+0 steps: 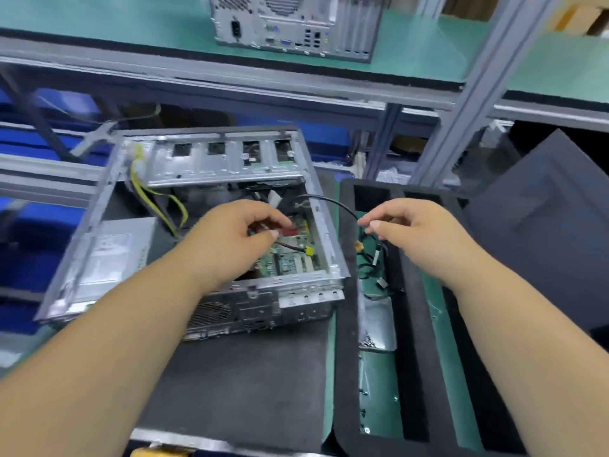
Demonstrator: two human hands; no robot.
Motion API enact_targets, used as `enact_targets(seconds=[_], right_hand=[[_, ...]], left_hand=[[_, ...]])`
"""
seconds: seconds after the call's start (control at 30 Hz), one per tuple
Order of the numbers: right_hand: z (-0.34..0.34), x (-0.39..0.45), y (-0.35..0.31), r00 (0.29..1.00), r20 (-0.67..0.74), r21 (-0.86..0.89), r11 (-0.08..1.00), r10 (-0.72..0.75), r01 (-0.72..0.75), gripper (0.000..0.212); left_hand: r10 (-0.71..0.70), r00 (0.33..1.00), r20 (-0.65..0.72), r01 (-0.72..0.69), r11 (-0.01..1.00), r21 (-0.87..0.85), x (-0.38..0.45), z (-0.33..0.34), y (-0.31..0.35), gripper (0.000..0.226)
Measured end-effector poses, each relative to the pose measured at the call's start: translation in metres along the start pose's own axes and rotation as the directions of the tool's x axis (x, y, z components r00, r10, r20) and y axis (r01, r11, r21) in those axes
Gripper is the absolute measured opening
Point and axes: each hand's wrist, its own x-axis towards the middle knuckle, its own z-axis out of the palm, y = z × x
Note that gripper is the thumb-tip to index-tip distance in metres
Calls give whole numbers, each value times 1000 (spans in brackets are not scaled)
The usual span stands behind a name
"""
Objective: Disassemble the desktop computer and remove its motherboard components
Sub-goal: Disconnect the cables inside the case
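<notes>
Head view: left hand [230, 235], fingers curled, reaches into the open computer case [184, 225] on the dark mat [244, 374], pinching something red just above the green motherboard [290, 258]. Right hand [418, 229] pinches a black cable [329, 202] over the foam tray [408, 341] beside the case.

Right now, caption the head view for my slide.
Left hand reaches into the open computer case; right hand pinches a black cable.
</notes>
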Motion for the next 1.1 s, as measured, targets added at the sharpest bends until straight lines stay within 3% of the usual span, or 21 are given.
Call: enact_targets(seconds=[0.1, 0.23, 0.47, 0.63, 0.8, 0.97, 1.1], right_hand=[[25, 8, -42, 995, 43, 2, 995, -95, 95, 15], [61, 17, -99, 980, 47, 46, 981, -192, 190, 15], [162, 28, -195, 952, 106, 230, 939, -286, 256, 22], [254, 8, -267, 878, 232, 330, 883, -419, 334, 18], [325, -22, -301, 782, 398, 350, 867, -481, 355, 17], [360, -42, -311, 734, 501, 333, 884, -460, 327, 18], [376, -48, -309, 709, 551, 327, 895, -441, 303, 19]], left_hand=[[-6, 999, -44, 2, 995, -99, -18, -28, -14, 28], [24, 986, -163, -30, 999, -39, -56, -81, -42, 29], [-135, 930, -341, 103, 988, -112, -151, -163, -110, 33], [-332, 789, -517, 251, 942, -222, -225, -205, -171, 21], [-532, 669, -518, 455, 845, -280, -288, -218, -231, 14], [-681, 612, -401, 711, 697, -98, -333, -195, -284, 11], [-773, 558, -300, 811, 585, 3, -361, -167, -322, 16]])
